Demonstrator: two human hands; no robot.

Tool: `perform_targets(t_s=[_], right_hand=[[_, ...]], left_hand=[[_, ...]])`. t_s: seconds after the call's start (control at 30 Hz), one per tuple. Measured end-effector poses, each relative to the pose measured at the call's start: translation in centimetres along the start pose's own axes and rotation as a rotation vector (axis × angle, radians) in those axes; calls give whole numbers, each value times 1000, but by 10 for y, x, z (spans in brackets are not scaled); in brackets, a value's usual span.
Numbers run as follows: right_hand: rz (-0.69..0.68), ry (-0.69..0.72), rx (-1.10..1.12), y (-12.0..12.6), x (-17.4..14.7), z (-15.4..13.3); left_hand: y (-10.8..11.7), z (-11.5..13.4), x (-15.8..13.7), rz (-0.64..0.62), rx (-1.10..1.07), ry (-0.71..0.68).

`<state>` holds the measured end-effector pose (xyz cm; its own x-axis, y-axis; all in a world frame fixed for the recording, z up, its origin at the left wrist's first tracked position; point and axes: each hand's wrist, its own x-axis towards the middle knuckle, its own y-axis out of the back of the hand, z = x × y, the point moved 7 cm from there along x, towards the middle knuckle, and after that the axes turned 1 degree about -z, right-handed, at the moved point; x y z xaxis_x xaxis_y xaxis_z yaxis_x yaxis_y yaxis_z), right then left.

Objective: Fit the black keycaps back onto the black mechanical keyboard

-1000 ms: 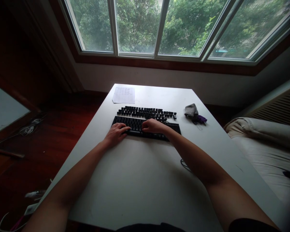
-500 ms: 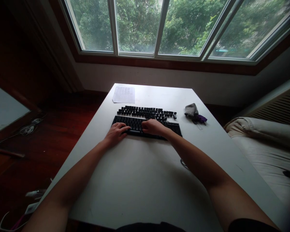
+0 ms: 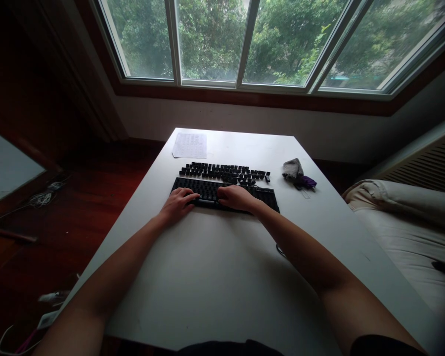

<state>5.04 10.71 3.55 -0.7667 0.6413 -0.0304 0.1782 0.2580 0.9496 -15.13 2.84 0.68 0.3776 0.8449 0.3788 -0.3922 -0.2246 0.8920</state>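
A black keyboard (image 3: 207, 190) lies on the white table (image 3: 193, 277). My left hand (image 3: 177, 203) grips its left end, fingers over the keys and thumb stretched along the front edge. Near the middle of the board, my right hand (image 3: 235, 197) is closed with its fingertips down at the keys. Whatever those fingers pinch is hidden. Just behind the keyboard, several loose black keycaps (image 3: 211, 170) stand in uneven rows. A grey cloth (image 3: 292, 168) and a small purple item (image 3: 308, 183) lie to their right.
A printed sheet of paper (image 3: 190, 146) lies at the table's far left corner. Part of a dark cable (image 3: 280, 250) shows by my right forearm. To the right is a pale cushioned seat (image 3: 400, 232). Cables (image 3: 41, 199) lie on the floor at left, and a window rises beyond the table.
My right hand has shifted very slightly at the keys. The whole view has drifted a little; otherwise hands, keyboard and keycaps hold their places.
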Motion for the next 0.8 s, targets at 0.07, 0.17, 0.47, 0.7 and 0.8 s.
perform_targets(t_s=[0.07,0.17,0.47,0.7,0.8], right_hand=[[49,14,123,6,1,1],[174,24,423,15,4,0],[71,139,1462,-7,24,-27],[33,73,1512,-42,37,-22],[82,60,1475,-43,38,-18]], left_hand=[[0,0,0,3,-2,-1],[0,-1,1,6,-8,0],[-1,0,2,-4,1,-9],[-2,2,2,-4,0,-12],[-3,2,2,-5,1,-12]])
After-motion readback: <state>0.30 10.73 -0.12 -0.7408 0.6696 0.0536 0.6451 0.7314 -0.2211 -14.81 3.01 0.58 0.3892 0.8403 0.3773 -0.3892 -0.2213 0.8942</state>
